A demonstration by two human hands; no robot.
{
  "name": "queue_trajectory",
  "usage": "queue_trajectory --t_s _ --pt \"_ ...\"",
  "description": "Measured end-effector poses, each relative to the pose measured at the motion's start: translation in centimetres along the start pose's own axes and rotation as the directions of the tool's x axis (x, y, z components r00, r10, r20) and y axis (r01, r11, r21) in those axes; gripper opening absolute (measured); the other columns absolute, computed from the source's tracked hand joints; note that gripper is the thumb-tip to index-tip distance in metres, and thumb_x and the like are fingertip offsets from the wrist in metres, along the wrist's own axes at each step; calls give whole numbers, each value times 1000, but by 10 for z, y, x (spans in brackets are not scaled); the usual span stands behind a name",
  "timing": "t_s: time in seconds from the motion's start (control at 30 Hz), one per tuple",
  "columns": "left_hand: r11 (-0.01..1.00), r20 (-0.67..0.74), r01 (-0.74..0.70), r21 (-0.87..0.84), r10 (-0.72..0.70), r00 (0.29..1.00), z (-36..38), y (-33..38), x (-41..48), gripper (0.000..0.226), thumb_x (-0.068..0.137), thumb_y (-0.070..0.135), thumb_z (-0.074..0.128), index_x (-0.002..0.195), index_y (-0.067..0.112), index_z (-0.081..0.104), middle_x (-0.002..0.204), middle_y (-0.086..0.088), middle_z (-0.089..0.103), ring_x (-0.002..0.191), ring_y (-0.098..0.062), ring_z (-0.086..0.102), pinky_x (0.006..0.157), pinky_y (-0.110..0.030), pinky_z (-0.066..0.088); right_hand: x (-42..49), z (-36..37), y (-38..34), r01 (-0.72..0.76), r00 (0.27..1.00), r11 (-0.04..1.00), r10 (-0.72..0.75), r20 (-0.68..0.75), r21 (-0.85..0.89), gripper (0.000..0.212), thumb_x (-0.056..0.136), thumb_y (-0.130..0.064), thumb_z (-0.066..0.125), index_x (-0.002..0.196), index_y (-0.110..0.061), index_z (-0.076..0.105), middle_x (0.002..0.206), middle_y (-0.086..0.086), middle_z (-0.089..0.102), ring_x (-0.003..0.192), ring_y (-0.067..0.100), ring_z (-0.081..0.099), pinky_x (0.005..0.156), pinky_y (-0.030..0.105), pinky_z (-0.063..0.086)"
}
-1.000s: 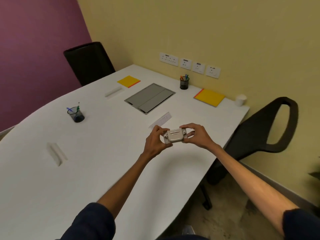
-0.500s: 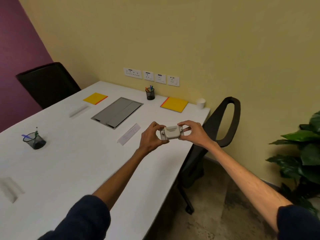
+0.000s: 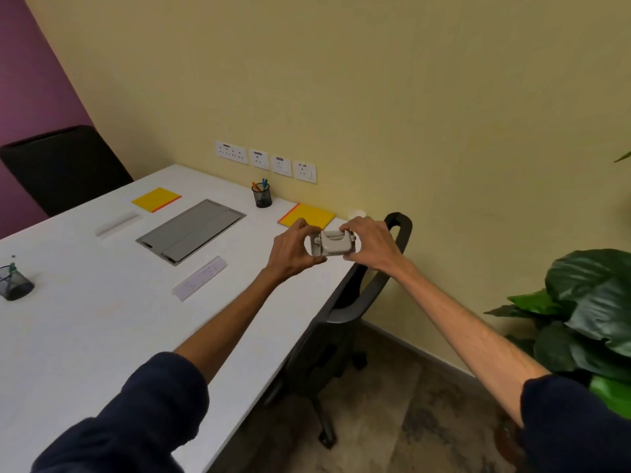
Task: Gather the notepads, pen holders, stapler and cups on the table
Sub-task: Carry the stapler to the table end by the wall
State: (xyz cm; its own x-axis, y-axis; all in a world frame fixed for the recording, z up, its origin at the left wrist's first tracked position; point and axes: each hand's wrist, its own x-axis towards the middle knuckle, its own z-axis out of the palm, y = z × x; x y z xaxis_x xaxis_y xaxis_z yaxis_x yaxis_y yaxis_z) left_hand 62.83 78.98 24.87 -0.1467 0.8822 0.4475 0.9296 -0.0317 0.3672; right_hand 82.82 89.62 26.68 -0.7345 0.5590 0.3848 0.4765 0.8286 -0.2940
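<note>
A small grey stapler (image 3: 333, 243) is held in the air above the table's right edge, gripped from both sides by my left hand (image 3: 294, 250) and my right hand (image 3: 370, 243). Two yellow notepads lie on the white table (image 3: 102, 319): one (image 3: 156, 199) at the far left, one (image 3: 307, 215) just behind my hands. A black mesh pen holder (image 3: 262, 195) stands by the wall, and a second pen holder (image 3: 14, 283) stands at the left edge of view. A white cup (image 3: 356, 213) peeks out behind my right hand.
A grey cable hatch (image 3: 191, 230) sits flush in the table. Two clear name plates (image 3: 200, 282) (image 3: 117, 224) lie on it. A black chair (image 3: 345, 322) is tucked at the table's right side, another chair (image 3: 65, 165) at the far left. A plant (image 3: 587, 315) stands at right.
The view has swung right and upward. My hands, still holding the stapler, have moved toward the far right end of the table, closer to the nearer notepad and the cup.
</note>
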Motion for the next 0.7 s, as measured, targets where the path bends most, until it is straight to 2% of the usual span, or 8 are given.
queue_trajectory --t_s 0.23,0.47,0.63,0.7 --pt "999 -11 21 29 -20 1000 37 16 50 61 65 53 79 117 24 63 103 6 56 83 -13 55 63 -38 55 35 5 51 56 998 998 -55 9 -43 61 65 -31 79 121 -18 59 114 3 60 105 23 54 88 38 36" --pt "994 -22 91 62 -90 996 79 -18 104 59 66 50 81 116 24 63 102 4 57 84 -16 57 63 -39 54 102 39 105 105 991 993 -99 94 -61 58 66 -27 79 120 -16 61 113 4 60 103 23 55 88 36 38" --pt "980 -45 194 37 -192 980 106 -58 130 60 65 49 82 116 22 65 102 2 58 83 -19 57 62 -36 53 156 65 125 135 971 991 -132 200 -2 54 66 -22 79 117 -14 62 107 4 59 99 22 53 73 26 29" --pt "969 -49 244 26 -243 969 113 -75 139 60 64 50 83 115 23 65 102 3 58 83 -19 58 62 -35 52 177 76 130 162 958 987 -162 236 17 53 66 -21 79 117 -14 63 107 5 58 99 22 53 70 27 32"
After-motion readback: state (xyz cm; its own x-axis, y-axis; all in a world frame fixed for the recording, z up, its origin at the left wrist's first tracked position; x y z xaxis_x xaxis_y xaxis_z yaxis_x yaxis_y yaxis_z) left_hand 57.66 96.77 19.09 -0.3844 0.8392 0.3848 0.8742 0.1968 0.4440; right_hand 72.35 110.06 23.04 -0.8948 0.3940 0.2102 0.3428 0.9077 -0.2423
